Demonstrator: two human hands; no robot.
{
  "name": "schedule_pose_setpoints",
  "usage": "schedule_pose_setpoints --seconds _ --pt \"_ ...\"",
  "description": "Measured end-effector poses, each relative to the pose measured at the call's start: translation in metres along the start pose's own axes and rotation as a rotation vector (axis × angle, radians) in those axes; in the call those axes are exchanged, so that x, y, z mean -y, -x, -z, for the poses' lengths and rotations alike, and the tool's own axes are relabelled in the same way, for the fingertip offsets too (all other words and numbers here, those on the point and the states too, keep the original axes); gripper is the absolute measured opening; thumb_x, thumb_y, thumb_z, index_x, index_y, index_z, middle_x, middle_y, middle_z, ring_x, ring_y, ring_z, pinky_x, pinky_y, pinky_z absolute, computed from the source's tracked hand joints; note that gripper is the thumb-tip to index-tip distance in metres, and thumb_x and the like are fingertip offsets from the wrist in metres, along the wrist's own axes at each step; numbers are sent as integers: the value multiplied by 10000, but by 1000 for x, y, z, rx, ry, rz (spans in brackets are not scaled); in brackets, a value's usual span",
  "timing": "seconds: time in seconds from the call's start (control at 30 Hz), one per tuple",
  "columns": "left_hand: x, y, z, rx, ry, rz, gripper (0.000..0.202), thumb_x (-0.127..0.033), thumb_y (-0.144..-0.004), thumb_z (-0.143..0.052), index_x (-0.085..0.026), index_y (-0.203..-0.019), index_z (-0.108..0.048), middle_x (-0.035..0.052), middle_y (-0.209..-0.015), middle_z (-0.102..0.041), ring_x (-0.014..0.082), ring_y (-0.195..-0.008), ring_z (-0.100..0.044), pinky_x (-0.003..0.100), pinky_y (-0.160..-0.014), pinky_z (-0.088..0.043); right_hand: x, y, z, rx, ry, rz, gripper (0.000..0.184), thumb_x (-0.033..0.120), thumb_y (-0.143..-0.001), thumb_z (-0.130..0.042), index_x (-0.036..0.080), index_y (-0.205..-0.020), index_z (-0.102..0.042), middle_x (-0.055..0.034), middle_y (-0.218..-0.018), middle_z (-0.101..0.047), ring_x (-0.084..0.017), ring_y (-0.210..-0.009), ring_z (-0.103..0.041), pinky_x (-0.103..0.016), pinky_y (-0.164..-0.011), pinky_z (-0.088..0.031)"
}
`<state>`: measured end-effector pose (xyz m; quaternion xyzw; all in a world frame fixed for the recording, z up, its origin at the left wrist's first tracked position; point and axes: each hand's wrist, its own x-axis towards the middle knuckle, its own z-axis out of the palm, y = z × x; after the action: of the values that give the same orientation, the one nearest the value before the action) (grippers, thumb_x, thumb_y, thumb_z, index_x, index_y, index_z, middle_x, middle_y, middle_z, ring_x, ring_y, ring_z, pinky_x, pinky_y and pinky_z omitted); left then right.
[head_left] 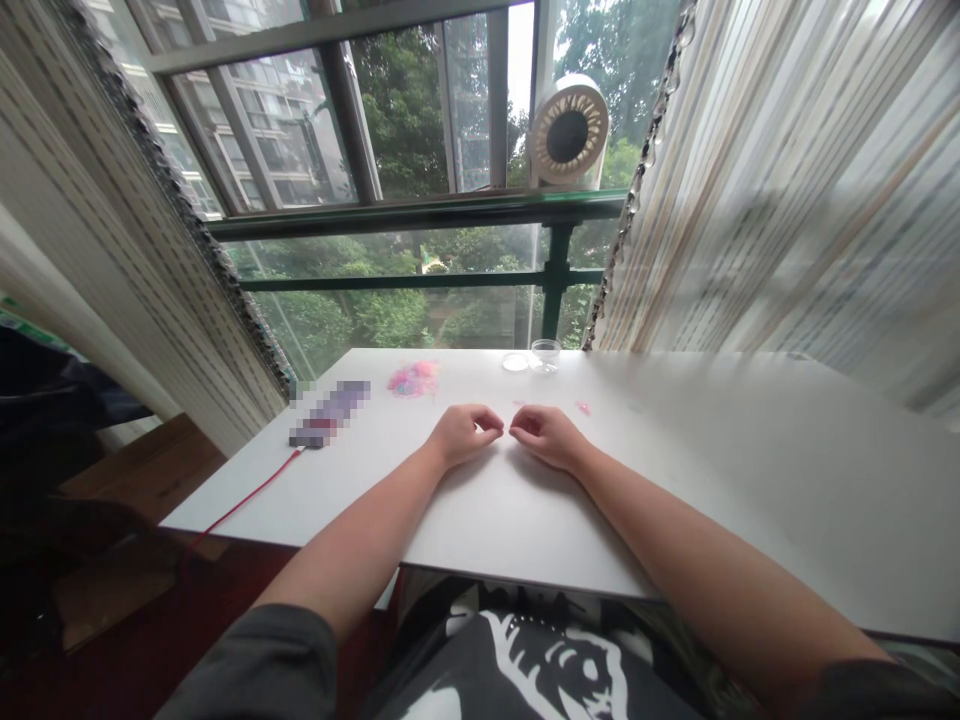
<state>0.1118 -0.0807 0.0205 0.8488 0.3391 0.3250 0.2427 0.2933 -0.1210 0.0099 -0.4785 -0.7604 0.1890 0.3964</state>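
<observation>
A dark shirt with a white print (525,655) fills the bottom edge, and two bare forearms run up from it onto the white table (750,480). The left hand (465,432) and right hand (546,434) rest side by side in the middle of the table, knuckles up. Each has its thumb and forefinger pinched shut, and the two pinches almost meet. Whatever sits between the fingertips is too small to make out.

Just past the right hand lies a lone pink scrap (583,408). Farther back and to the left is a loose pile of pink bits (414,379), near both hands but touching neither. A small clear tub (545,354) stands open at the far edge with its lid (515,362) beside it.

As a judgement, the work looks early. The tub is open and the bits are tipped out, yet most of them still sit in the pile, and no finished piece shows anywhere on the table.

To the left a phone (330,413) lies flat on a red cable (247,495), and a round fan (568,130) stands on the window rail.
</observation>
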Motion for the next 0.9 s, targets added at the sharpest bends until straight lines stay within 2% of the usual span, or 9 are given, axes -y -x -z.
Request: schedule_pose_setpoints --seconds 0.17,0.4,0.6,0.77,0.9 --pt "1 0 -1 -3 2 6 131 -238 -676 -566 -178 -747 -658 7 -730 -666 116 -667 -594 227 -624 -434 -4 -2 4 -10 76 -17 128 253 -696 -524 158 -704 -609 13 -572 -545 -86 -516 -438 -202 -502 -334" --pt "5 -2 2 -31 18 77 150 -275 -666 -571 -165 -741 -641 21 -745 -663 117 -664 -591 225 -620 -450 -27 -6 16 -124 357 -275 160 294 -697 -536 195 -711 -661 -21 -687 -639 -125 -600 -518 -237 -584 -353" --pt "6 -2 3 -24 25 99 167 -303 -667 -566 -171 -741 -636 23 -747 -656 123 -669 -583 221 -599 -449 -30 -15 9 -135 531 -338 193 309 -721 -514 213 -735 -682 -47 -769 -654 -162 -703 -536 -258 -600 -325" --pt "6 -2 3 -27 32 111 179 -311 -658 -570 -168 -742 -639 29 -748 -654 129 -670 -580 224 -588 -448 -31 -15 9 -155 527 -361 203 324 -718 -522 208 -787 -675 -48 -766 -644 -164 -712 -537 -270 -644 -335" --pt "8 -2 3 -23 27 109 178 -305 -662 -564 -167 -747 -638 26 -741 -652 124 -658 -576 222 -587 -447 -36 -11 14 -162 450 -360 211 272 -710 -519 199 -854 -655 -25 -699 -627 -139 -651 -529 -258 -640 -346"
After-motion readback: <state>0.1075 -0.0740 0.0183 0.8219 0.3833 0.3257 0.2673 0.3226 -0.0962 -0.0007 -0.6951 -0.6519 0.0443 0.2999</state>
